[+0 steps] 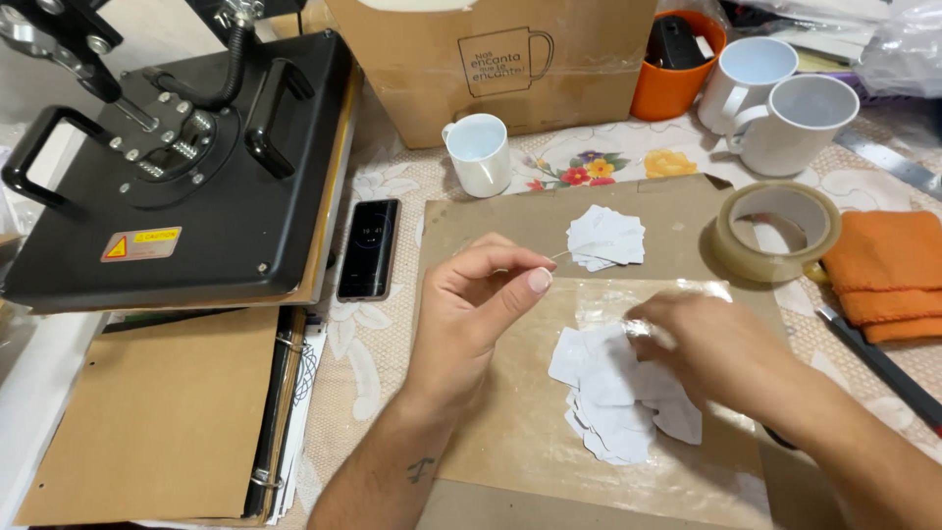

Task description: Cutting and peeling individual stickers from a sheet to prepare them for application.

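My left hand (481, 304) hovers over a brown paper sheet (510, 422), with thumb and forefinger pinched on a thin clear strip that runs toward a small stack of white paper pieces (606, 238). My right hand (716, 348) rests on a larger pile of white paper pieces (608, 402), its fingertips on the pile's top edge, blurred by motion. A clear plastic film (667, 291) lies under that pile.
A black heat press (196, 167) stands at the left beside a dark phone (368, 248). A tape roll (775, 231), orange cloth (888, 270), three white mugs (479, 152), an orange cup (677, 74) and a cardboard box (491, 69) ring the paper. A ring binder (157, 412) lies lower left.
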